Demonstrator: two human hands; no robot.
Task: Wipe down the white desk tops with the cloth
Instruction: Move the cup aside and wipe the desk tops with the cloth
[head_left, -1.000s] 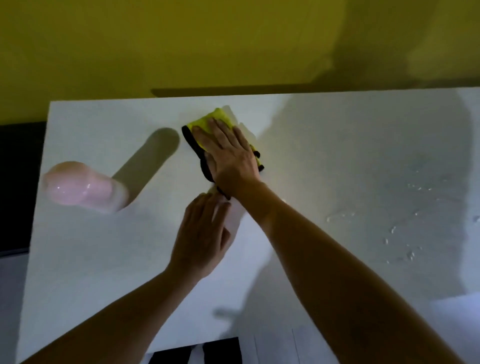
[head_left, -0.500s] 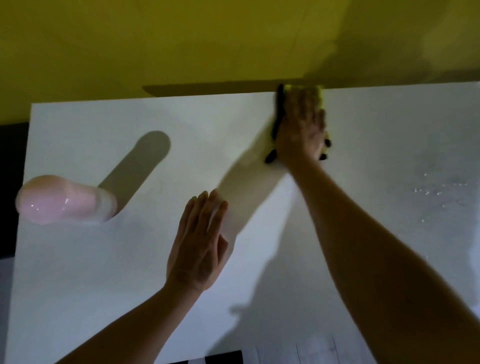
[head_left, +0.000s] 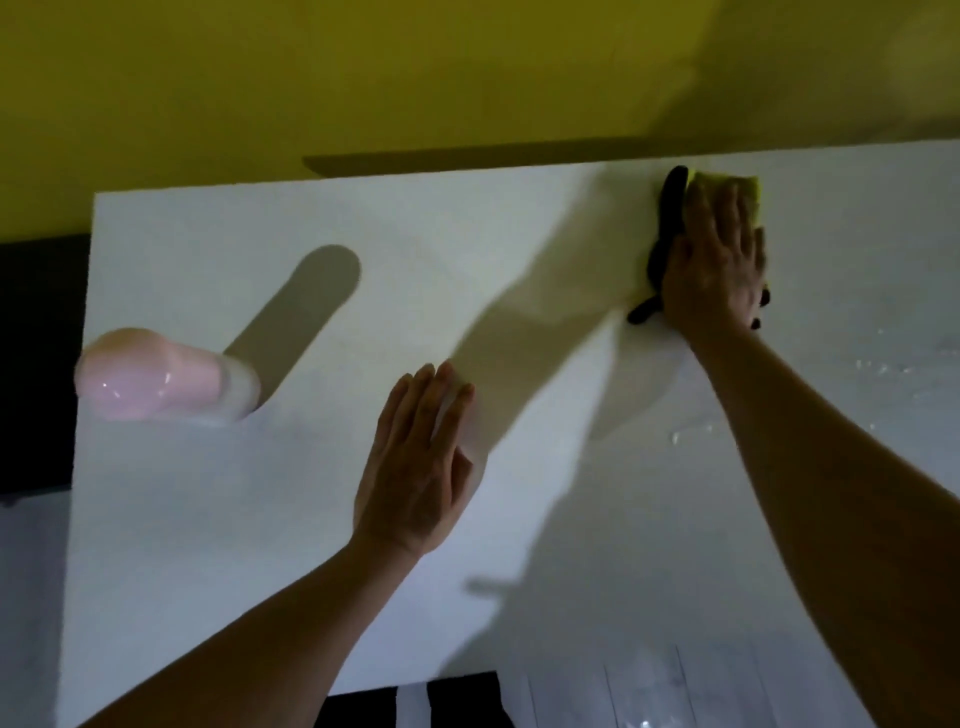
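The white desk top (head_left: 218, 519) fills most of the view. A yellow cloth with a black edge (head_left: 670, 208) lies at the desk's far edge, right of centre. My right hand (head_left: 714, 260) presses flat on the cloth with straight fingers and covers most of it. My left hand (head_left: 415, 467) rests flat on the bare desk near the middle, fingers together and straight, holding nothing.
A pink bottle (head_left: 156, 379) lies on its side near the desk's left edge. Water droplets (head_left: 883, 369) sit on the right part of the desk. A yellow wall (head_left: 363, 78) rises behind the far edge. Black and white items (head_left: 457, 699) show below the near edge.
My right hand has slid the cloth from the centre-left of the desk to the far edge and further right. My left hand has stayed flat in about the same spot.
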